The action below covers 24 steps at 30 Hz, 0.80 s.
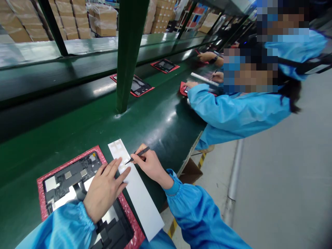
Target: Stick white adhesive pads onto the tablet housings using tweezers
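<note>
A long white strip of paper (145,204) lies at a slant on the green bench, with small pale stickers near its far end. My left hand (106,186) rests with spread fingers, its fingertips on the strip. My right hand (150,164) is closed on black tweezers (141,154), whose tip touches the strip beside my left fingers. Left of the strip, partly under my left hand and sleeve, an opened tablet-like device (64,180) with dark and silver parts sits on red bubble wrap (40,193).
A green post (129,55) rises from the bench (85,128). Beyond it, more devices (140,85) (164,65) lie on red wrap. Co-workers in blue sleeves (233,114) work at the right. A cardboard box (190,172) stands below the bench edge; stacked cartons (70,17) are behind.
</note>
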Motion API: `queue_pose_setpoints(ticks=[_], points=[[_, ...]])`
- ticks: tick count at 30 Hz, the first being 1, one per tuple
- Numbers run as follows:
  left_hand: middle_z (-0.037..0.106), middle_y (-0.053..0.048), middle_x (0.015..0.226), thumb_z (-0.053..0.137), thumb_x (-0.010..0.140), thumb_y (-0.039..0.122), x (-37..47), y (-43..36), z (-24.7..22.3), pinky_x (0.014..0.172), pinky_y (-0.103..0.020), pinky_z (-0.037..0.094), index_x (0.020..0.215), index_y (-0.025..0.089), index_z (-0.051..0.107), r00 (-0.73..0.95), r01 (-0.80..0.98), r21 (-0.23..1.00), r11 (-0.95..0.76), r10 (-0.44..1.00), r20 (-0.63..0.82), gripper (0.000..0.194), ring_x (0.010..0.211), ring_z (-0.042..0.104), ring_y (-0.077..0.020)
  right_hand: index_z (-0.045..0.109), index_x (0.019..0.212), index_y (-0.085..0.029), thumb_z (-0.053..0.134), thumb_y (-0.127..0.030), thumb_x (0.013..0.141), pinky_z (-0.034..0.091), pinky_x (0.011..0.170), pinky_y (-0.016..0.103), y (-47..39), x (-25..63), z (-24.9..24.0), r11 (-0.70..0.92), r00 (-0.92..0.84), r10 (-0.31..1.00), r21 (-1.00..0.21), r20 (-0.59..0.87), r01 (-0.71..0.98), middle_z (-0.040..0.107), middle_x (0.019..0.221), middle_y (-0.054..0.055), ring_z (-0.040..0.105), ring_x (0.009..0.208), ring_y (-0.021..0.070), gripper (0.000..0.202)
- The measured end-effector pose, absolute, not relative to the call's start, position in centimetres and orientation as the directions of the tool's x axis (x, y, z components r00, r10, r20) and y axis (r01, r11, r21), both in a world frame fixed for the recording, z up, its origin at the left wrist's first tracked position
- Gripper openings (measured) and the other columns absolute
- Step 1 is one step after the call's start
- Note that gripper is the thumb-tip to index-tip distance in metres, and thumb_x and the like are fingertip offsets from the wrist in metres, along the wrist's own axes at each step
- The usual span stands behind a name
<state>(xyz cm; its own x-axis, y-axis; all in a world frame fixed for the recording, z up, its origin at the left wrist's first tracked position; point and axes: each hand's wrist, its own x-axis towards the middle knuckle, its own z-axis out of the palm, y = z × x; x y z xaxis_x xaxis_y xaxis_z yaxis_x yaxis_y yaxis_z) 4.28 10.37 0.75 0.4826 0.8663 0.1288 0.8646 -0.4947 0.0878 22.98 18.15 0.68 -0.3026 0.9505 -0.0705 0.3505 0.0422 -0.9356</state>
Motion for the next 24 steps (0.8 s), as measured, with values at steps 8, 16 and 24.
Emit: queue_pose_setpoints(ticks=[8, 16, 24], points=[[0.049, -0.010, 0.142, 0.054, 0.090, 0.036, 4.2, 10.5, 0.7, 0.097, -0.044, 0.043, 0.131, 0.033, 0.053, 0.491, 0.864, 0.072, -0.499, 0.865, 0.100, 0.041, 0.124, 0.051, -0.0269, 0.048, 0.078, -0.023, 0.064, -0.043, 0.083, 0.054, 0.054, 0.026, 18.5, 22.9, -0.7, -0.081, -0.264, 0.958, -0.987, -0.115, 0.136, 0.067, 0.058, -0.005, 0.072, 0.059, 0.0177, 0.027], [0.049, -0.013, 0.140, 0.055, 0.090, 0.039, 3.8, 10.7, 0.5, 0.097, -0.044, 0.042, 0.131, 0.034, 0.052, 0.522, 0.846, 0.066, -0.529, 0.847, 0.103, 0.042, 0.124, 0.050, -0.0278, 0.051, 0.074, -0.022, 0.072, -0.045, 0.076, 0.051, 0.052, 0.024, 18.5, 22.6, -0.4, -0.040, -0.247, 0.967, -0.996, -0.058, 0.079, 0.066, 0.055, -0.004, 0.069, 0.056, 0.0163, 0.032], [0.047, -0.014, 0.140, 0.051, 0.093, 0.033, 2.1, 10.1, 2.2, 0.101, -0.043, 0.040, 0.134, 0.025, 0.050, 0.469, 0.867, 0.096, -0.489, 0.866, 0.176, 0.043, 0.127, 0.046, -0.0278, 0.045, 0.075, -0.023, 0.065, -0.052, 0.082, 0.048, 0.046, 0.022, 14.6, 23.3, 1.6, -0.043, -0.161, 0.986, -0.997, -0.032, -0.070, 0.066, 0.054, -0.004, 0.063, 0.047, 0.0130, 0.035]])
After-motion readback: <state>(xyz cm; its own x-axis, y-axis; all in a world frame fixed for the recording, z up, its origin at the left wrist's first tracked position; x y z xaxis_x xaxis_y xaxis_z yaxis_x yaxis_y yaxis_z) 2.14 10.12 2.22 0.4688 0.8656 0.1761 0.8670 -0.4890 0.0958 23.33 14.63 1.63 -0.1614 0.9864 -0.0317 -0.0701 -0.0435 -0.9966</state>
